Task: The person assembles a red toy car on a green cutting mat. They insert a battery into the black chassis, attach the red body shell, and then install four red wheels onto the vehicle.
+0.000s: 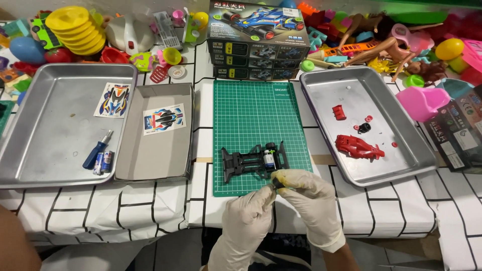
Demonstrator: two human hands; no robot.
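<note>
Head view: both hands in cream latex gloves meet just below the lower edge of the green gridded cutting mat (pixel 256 108). Left hand (pixel 248 211) and right hand (pixel 307 193) pinch one small dark part (pixel 276 184) between fingertips, fingers curled tight on it, no spare grip; part too small to identify. Just above the fingertips, on the mat, lies the black plastic toy car chassis (pixel 253 161) with a small silver motor (pixel 269 159) seated at its right end, apart from the gloves. Chassis looks light, stiff, thin-ribbed, likely brittle at the clips; best held by the long side rails, not the motor end. Pinched part looks tiny and slippery against latex. Right of the right hand, a steel tray (pixel 401 125) holds a red plastic car body shell (pixel 359 146) and small red bits. Left of the left hand, a grey cardboard box lid (pixel 155 155) with a sticker sheet (pixel 164 119), then another steel tray (pixel 45 135) with a blue-handled screwdriver (pixel 97 150).
</note>
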